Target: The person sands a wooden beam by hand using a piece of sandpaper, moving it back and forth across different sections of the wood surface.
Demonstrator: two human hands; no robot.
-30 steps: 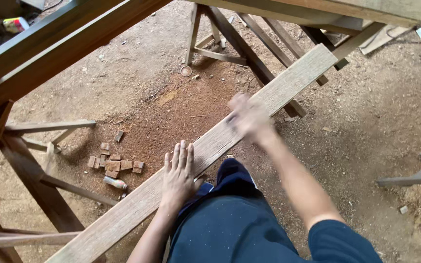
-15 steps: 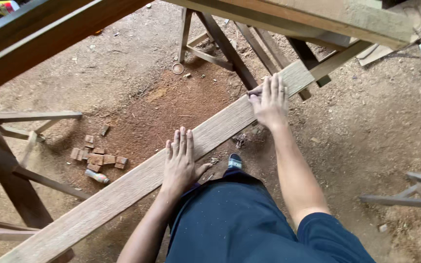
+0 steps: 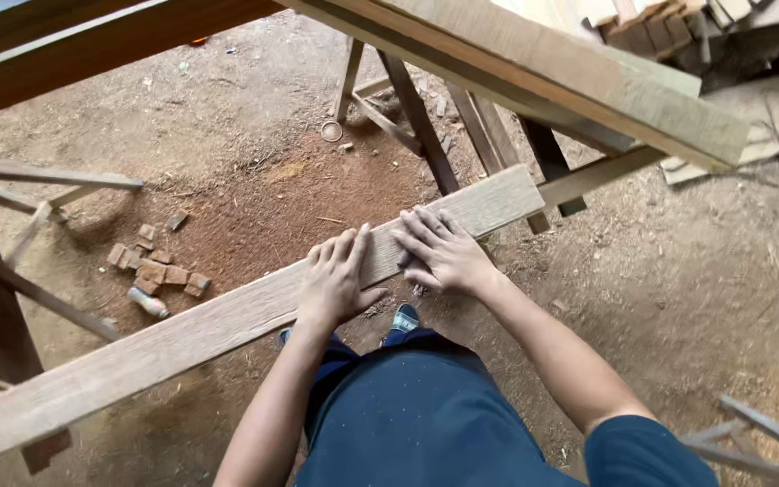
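left hand [image 3: 335,280] flat on plank [image 3: 227,325] | right hand [image 3: 444,252] flat beside it — plank diagonal

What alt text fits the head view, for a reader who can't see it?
Seen from above, a person presses the left hand and right hand flat, side by side, on a long wooden plank that runs diagonally across the frame. Below lies a dirt floor with small wood offcuts; a thicker beam crosses above.
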